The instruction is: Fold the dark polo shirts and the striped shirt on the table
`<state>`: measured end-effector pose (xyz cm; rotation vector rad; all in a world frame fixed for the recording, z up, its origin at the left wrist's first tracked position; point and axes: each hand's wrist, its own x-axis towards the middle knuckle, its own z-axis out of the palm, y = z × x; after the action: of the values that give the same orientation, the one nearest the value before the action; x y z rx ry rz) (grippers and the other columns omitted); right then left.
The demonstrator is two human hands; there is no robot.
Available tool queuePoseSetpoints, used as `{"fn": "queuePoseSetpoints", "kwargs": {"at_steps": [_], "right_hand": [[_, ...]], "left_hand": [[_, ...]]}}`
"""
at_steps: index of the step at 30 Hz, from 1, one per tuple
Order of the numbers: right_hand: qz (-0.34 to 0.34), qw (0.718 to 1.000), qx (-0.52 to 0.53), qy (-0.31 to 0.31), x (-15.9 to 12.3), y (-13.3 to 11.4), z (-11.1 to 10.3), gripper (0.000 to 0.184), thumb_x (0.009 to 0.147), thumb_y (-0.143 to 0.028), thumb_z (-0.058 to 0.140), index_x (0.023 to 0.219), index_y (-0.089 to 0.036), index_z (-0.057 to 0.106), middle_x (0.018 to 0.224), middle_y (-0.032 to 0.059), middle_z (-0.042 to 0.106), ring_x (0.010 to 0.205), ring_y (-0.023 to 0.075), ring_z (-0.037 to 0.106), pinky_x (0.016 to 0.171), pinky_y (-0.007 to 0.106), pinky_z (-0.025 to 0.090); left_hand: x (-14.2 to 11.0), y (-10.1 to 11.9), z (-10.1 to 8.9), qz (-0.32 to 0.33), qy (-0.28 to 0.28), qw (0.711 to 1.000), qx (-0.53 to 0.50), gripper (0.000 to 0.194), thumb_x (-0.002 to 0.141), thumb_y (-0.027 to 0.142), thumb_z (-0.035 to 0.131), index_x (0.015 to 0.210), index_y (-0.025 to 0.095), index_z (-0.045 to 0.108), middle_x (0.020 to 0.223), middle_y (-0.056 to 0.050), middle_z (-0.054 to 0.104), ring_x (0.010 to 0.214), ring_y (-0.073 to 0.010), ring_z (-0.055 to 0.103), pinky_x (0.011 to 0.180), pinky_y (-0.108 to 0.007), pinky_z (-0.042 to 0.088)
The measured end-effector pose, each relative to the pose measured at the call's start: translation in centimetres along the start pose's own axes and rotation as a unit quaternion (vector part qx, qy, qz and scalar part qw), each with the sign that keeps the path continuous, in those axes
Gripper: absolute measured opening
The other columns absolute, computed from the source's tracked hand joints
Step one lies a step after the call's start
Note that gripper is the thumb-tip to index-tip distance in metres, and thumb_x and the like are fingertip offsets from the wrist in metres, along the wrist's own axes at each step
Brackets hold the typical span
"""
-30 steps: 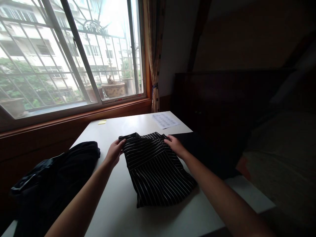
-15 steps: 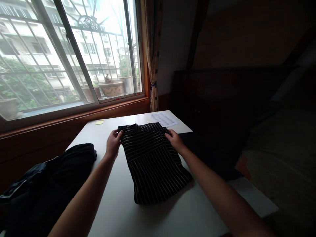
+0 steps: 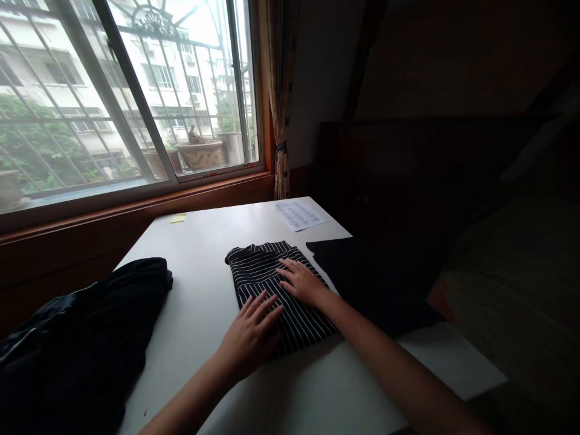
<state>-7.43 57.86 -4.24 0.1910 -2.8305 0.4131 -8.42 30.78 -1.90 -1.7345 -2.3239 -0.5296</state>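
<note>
Left hand and right hand are resting spread on striped cloth.
Dark clothes are sitting on the table.

I can't make out a single word or number from where I stand. The nearest thing to text is on the paper lying at the far right corner of the counter: rows of greyish print, set in blocks across the sheet, all too blurred to read. Over by the far left edge there's a yellow note; whether anything is written on it, I can't tell. Along the bottom of the window frame runs a pale strip with small reddish marks, perhaps lettering, but too tiny for me to spell out.
</note>
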Motion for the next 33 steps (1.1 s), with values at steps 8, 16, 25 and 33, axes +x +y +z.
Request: {"fn": "queuePoseSetpoints", "kwargs": {"at_steps": [8,16,25,33], "right_hand": [[0.098,0.993,-0.032,-0.053,-0.1,2.1,1.0,0.059,0.102,-0.053,0.037,0.154,-0.026,0.039,0.164,0.0062,0.027,0.152,0.0267,0.021,0.123,0.051,0.015],[0.106,0.994,-0.02,-0.004,-0.4,3.2,0.9,0.049,0.101,-0.038,0.042,0.147,-0.024,0.049,0.158,0.0081,0.04,0.149,0.0269,0.029,0.121,0.054,0.021],[-0.058,0.992,0.073,0.086,-7.2,2.1,-4.2,0.036,0.093,-0.011,0.05,0.119,-0.026,0.07,0.127,0.007,0.067,0.122,0.0216,0.058,0.108,0.046,0.047],[-0.053,0.993,0.1,-0.041,-15.3,0.7,-7.1,0.058,0.077,-0.043,0.081,0.13,-0.028,0.065,0.138,0.0109,0.06,0.136,0.0328,0.048,0.111,0.053,0.043]], "left_hand": [[-3.2,0.6,1.5,0.026,-0.066,0.995,0.072,0.073,0.099,0.057,0.045,0.16,0.026,0.02,0.164,-0.009,0.026,0.15,-0.0309,0.027,0.119,-0.054,0.03],[-4.6,0.8,0.7,0.033,-0.096,0.991,0.085,0.077,0.097,0.052,0.052,0.16,0.025,0.018,0.164,-0.008,0.028,0.149,-0.0322,0.03,0.117,-0.054,0.035],[-5.1,-0.9,-1.0,0.063,-0.076,0.992,0.079,0.065,0.092,0.013,0.053,0.153,0.025,0.036,0.154,-0.007,0.047,0.139,-0.0268,0.049,0.109,-0.046,0.046],[-4.1,-0.9,-1.0,0.074,-0.022,0.995,0.061,0.049,0.091,0.015,0.057,0.138,0.026,0.054,0.141,-0.006,0.061,0.127,-0.028,0.059,0.111,-0.057,0.042]]}}
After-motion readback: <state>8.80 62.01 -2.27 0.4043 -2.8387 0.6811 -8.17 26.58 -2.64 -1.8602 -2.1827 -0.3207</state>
